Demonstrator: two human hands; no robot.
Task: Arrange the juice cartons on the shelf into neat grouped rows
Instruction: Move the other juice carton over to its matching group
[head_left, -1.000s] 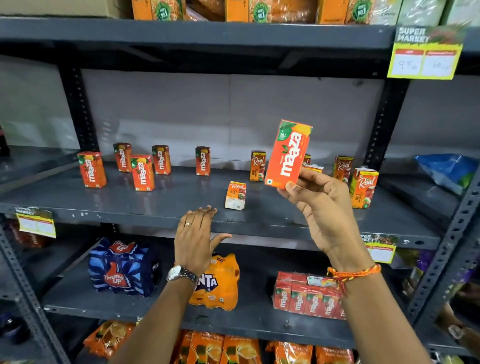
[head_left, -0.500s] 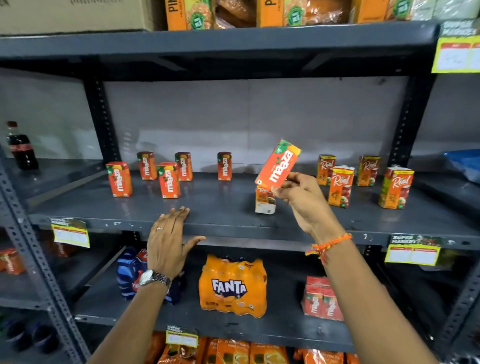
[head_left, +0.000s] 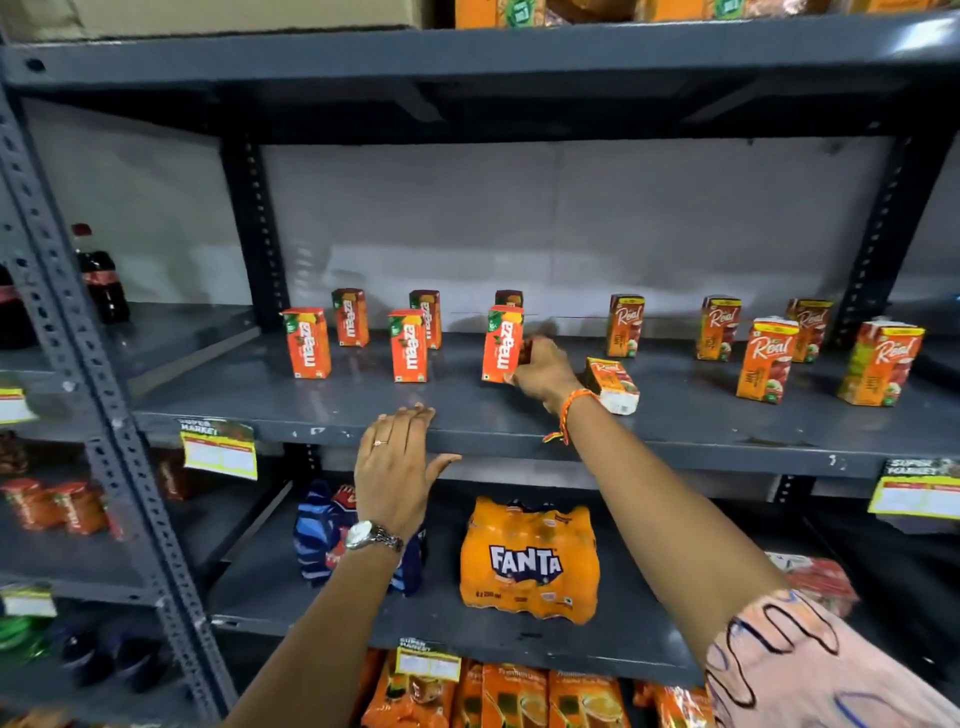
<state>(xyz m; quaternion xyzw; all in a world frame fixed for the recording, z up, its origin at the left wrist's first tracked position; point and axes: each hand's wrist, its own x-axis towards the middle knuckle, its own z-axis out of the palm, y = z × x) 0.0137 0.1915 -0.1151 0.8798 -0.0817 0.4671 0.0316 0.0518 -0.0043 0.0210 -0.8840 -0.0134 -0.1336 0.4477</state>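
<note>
- Orange Maaza carton (head_left: 503, 344), upright on the grey shelf (head_left: 467, 415), was gripped at its side by the right hand (head_left: 543, 371).
- Left hand (head_left: 397, 467) lay flat and unclenched on the shelf's front edge.
- Toppled Real carton (head_left: 612, 384) lay just beside the right wrist.

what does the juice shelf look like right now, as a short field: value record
right hand: holding a Maaza carton upright on the shelf
left hand: open, fingers resting on the shelf's front edge
Maaza group: left half, two loose rows, front and back
Real cartons: right half, standing, unevenly spaced
tipped carton: one Real carton lying over, beside the right wrist
shelf below: Fanta pack
</note>
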